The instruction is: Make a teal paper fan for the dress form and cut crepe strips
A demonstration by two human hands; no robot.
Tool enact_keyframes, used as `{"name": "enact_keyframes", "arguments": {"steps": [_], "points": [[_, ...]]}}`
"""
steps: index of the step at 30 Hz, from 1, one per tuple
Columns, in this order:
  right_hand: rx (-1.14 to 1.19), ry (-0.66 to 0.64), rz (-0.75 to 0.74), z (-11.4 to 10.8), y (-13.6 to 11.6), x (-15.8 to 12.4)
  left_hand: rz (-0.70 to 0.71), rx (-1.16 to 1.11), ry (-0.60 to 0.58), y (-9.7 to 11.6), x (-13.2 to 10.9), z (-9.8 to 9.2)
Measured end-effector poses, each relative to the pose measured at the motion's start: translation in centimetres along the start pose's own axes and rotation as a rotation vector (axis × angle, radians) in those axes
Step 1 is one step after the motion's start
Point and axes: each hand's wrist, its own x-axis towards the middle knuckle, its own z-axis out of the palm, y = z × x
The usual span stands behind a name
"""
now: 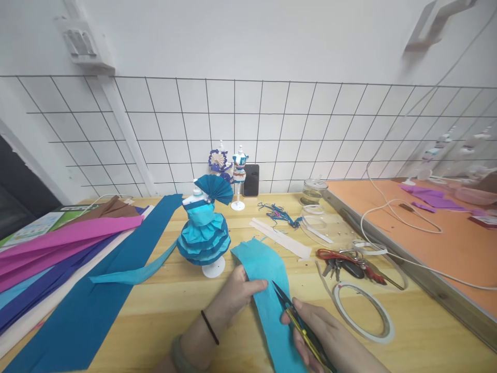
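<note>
A light blue paper strip [267, 264] runs from the middle of the table toward the front edge. My left hand [240, 290] pinches its left side, thumb on top. My right hand [318, 331] is closed around black and yellow scissors [298, 321], whose tips point up and left over the strip, just right of my left thumb. Behind my left hand stands a small white mannequin on a round base, wearing a ruffled blue paper dress [204, 235] with a pleated dark blue fan [215, 189] at its shoulder.
Dark blue paper [97, 300] and folded coloured papers [70, 241] lie at left. A tape roll [365, 312], keys [349, 267], a white strip [279, 238] and clear containers [312, 191] are at right. Two small mannequins and a phone [250, 180] stand by the tiled wall.
</note>
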Motion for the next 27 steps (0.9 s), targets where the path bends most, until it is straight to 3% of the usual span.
{"name": "enact_keyframes", "arguments": {"steps": [27], "points": [[-0.081, 0.077, -0.134, 1.1, 0.1, 1.3, 0.048, -0.013, -0.051, -0.8, 0.1, 0.1]]}}
